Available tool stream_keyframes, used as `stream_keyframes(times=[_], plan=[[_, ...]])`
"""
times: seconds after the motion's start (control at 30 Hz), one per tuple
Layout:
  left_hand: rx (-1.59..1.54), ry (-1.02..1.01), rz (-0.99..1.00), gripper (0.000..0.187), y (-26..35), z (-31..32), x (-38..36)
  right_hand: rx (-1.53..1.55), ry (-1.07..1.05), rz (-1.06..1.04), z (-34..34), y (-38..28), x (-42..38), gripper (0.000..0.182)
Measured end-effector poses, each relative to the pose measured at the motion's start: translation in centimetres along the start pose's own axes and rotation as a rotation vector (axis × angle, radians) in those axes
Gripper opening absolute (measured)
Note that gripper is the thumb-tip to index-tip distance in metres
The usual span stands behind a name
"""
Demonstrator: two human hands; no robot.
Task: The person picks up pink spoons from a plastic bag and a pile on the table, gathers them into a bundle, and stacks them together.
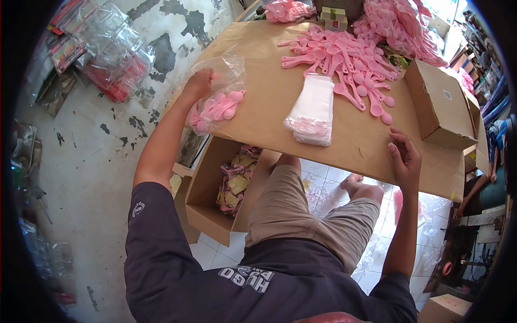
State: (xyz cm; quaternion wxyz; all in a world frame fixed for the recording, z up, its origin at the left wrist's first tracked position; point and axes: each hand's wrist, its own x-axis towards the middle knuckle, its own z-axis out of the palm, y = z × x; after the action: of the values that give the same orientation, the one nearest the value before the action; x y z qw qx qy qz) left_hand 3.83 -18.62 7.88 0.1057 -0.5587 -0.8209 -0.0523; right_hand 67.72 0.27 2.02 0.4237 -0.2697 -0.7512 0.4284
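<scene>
My left hand is closed at the table's left edge, gripping a clear plastic bag. Several pink measuring spoons lie below that hand, seemingly inside the bag; the film makes this hard to see. Over the table's front edge, my right hand holds nothing, its fingers loosely bent and the thumb apart. Ahead of it spreads a loose pile of pink spoons. Between my hands lies a stack of clear plastic bags, flat on the cardboard-covered table.
A cardboard box stands at the table's right. Below the left side, an open carton holds packed pink items. Large bags of pink spoons sit at the back. Plastic packaging hangs or lies at the far left.
</scene>
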Motion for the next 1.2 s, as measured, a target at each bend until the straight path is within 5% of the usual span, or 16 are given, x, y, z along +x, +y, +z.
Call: stream_keyframes(times=[0.07,0.13,0.23,0.33,0.5,0.67,0.83,0.97,1.07,1.13,1.2], plan=[[-0.085,0.109,-0.148,0.018,-0.2,0.0,0.5,0.034,-0.015,0.009,0.0,-0.4,0.0,0.025],[0.068,0.089,-0.500,0.026,-0.8,0.2,0.8,0.029,-0.024,0.006,0.0,-0.6,0.1,0.024],[0.078,-0.016,-0.598,0.036,-2.7,0.8,1.2,0.016,-0.030,-0.004,0.0,-0.7,0.1,0.021],[0.099,-0.142,-0.510,0.041,-5.0,2.0,2.2,0.028,-0.017,-0.002,0.0,-0.7,0.0,0.020],[0.016,-0.045,-0.584,0.041,-6.9,3.9,2.8,-0.018,-0.026,-0.012,-0.1,-1.0,-0.2,0.020],[0.072,-0.142,-0.423,0.046,-5.7,1.8,1.7,-0.014,0.013,-0.014,0.1,-1.1,-0.2,0.019],[-0.013,-0.455,-0.388,0.054,-2.9,-1.8,0.7,-0.034,0.014,-0.023,0.1,-1.0,-0.3,0.018],[-0.035,-0.390,-0.297,0.058,-1.8,-3.1,-0.7,-0.049,-0.010,-0.018,0.1,-1.1,-0.3,0.018],[-0.061,-0.302,-0.247,0.045,-0.9,-4.0,-1.4,-0.064,-0.016,-0.025,0.0,-1.0,-0.4,0.018],[-0.476,-0.315,-0.319,0.030,-0.5,-4.5,-2.0,-0.065,-0.018,-0.025,0.0,-0.9,-0.4,0.018],[-0.564,-0.234,-0.372,0.025,-0.2,-4.7,-2.2,-0.069,-0.021,-0.024,0.1,-0.9,-0.5,0.018]])
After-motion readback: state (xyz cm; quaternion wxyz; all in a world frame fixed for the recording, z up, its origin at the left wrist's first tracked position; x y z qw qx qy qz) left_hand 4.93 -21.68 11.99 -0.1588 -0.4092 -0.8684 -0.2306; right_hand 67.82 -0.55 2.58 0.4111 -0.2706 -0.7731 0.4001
